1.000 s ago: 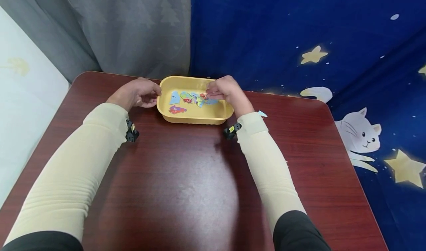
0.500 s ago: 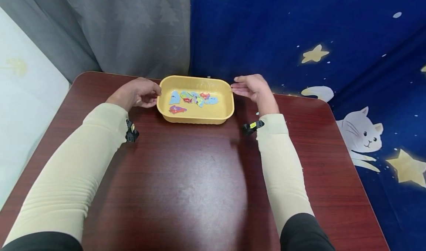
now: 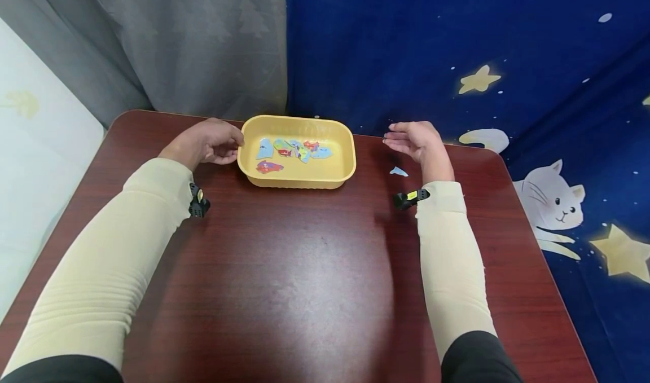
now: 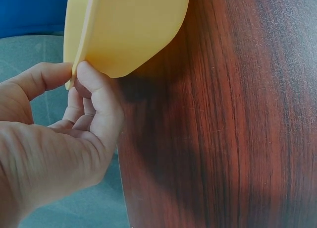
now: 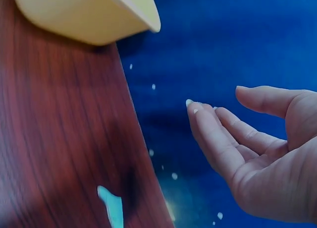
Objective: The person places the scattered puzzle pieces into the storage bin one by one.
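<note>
A yellow plastic basin (image 3: 297,181) stands near the table's back edge, with several flat, colourful cut-out pieces (image 3: 303,153) lying on its bottom. My left hand (image 3: 218,140) pinches the basin's left rim between thumb and forefinger; the left wrist view shows that rim (image 4: 84,44) between the fingertips. To the right of the basin, my right hand (image 3: 413,139) hovers with fingers extended and thumb apart, holding nothing. A small light-blue piece (image 3: 398,171) lies on the table just below it, and the right wrist view also shows this blue piece (image 5: 113,207).
The dark red wooden table (image 3: 284,276) spreads out in front of the basin. Behind it hang a grey curtain (image 3: 203,44) and a blue curtain (image 3: 396,50) with stars and a cat. A white panel (image 3: 35,123) stands at the left.
My right hand has left the inside of the basin, passed its right rim and moved further right, above the small blue piece. My left hand has stayed on the left rim.
</note>
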The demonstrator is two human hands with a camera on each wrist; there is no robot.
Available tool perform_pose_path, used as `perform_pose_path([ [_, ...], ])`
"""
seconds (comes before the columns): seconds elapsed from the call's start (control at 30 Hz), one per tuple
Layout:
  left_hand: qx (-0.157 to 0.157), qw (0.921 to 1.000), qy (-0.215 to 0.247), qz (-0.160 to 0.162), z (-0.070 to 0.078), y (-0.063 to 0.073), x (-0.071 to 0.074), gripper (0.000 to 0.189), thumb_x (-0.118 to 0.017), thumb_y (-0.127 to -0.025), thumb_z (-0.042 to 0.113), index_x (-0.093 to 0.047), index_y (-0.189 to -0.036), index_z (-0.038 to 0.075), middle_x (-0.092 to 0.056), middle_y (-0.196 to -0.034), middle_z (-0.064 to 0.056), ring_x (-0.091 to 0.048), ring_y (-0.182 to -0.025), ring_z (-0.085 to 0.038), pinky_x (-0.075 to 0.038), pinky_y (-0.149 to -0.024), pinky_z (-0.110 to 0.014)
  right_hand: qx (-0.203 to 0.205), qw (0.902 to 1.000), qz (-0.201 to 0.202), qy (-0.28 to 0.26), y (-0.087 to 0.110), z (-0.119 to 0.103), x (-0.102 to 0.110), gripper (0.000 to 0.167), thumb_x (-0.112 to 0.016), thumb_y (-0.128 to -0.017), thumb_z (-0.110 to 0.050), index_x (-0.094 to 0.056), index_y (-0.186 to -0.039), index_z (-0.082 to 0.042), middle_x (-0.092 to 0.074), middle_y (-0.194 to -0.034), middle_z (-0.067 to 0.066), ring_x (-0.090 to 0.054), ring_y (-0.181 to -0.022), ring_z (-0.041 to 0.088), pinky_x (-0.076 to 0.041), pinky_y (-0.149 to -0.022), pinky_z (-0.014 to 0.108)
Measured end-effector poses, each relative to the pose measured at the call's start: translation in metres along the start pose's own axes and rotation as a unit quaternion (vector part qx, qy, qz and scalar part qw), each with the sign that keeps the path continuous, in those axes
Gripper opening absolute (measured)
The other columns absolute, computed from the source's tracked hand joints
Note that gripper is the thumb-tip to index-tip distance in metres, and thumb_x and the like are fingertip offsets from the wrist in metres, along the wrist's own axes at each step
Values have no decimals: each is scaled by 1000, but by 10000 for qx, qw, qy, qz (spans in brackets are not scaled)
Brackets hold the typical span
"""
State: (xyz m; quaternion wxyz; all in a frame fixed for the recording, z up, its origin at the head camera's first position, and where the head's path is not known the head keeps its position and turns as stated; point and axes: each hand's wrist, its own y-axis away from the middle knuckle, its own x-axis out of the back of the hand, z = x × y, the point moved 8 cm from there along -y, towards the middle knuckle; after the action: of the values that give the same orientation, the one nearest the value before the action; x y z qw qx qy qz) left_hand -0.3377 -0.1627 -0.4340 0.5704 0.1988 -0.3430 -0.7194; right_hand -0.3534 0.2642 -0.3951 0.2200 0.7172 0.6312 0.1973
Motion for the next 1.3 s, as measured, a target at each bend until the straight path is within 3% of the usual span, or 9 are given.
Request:
perform_pose_path([
  [0.2, -41, 10000, 44, -8, -2, -3, 2, 20, -58, -93, 12, -48, -110, 7, -56, -78, -3, -60, -64, -12, -58, -71, -26, -105, 9998, 50, 184, 0, 9, 13, 29, -62, -94, -8, -59, -121, 1, -72, -96, 14, -72, -92, 27, -52, -89, 36],
  [0.33, -89, 9999, 83, -88, 0, -2, 0, 29, -58, -94, 13, -48, -121, 7, -56, -82, -3, -59, -64, -12, -58, -70, -25, -172, 9989, 112, 418, 1, 15, 21, 18, -63, -93, -7, -61, -110, -1, -73, -90, 12, -73, -87, 26, -55, -86, 36],
  [0.5, -107, 9998, 78, -113, 2, -2, -1, 42, -58, -96, 15, -44, -135, 8, -56, -86, -3, -59, -65, -12, -58, -71, -25, -266, 9973, 78, 674, 0, 21, 29, 7, -62, -92, -4, -66, -98, -3, -72, -84, 8, -73, -83, 23, -51, -93, 37],
  [0.83, -217, 9997, 32, -101, 4, -3, -2, 44, -59, -96, 17, -43, -136, 8, -59, -83, -2, -58, -64, -11, -57, -66, -22, -553, 9933, 86, 1008, -7, 43, 43, 17, -61, -92, 0, -68, -80, -9, -70, -76, 6, -70, -74, 17, -58, -79, 29],
  [1.0, -228, 9997, 10, -121, 3, -4, -3, 43, -59, -96, 17, -43, -135, 7, -60, -83, -3, -58, -62, -11, -57, -66, -23, -588, 9914, 112, 1167, -10, 55, 45, 10, -59, -91, 3, -67, -98, -1, -69, -77, 6, -70, -73, 17, -58, -78, 29],
  [1.13, -228, 9997, 14, -132, 3, -4, -4, 42, -60, -96, 17, -44, -134, 7, -61, -83, -3, -58, -61, -11, -57, -65, -22, -628, 9896, 130, 1290, -13, 63, 44, 23, -58, -91, 3, -60, -114, 4, -69, -75, 6, -70, -69, 16, -59, -74, 27],
  [1.3, -230, 9997, -6, -85, 2, -3, -4, 42, -60, -96, 18, -44, -134, 8, -61, -85, -2, -57, -62, -10, -57, -67, -22, -688, 9872, 10, 1441, -15, 70, 40, 28, -56, -92, 3, -53, -120, 3, -68, -70, 4, -69, -63, 14, -59, -66, 25],
])
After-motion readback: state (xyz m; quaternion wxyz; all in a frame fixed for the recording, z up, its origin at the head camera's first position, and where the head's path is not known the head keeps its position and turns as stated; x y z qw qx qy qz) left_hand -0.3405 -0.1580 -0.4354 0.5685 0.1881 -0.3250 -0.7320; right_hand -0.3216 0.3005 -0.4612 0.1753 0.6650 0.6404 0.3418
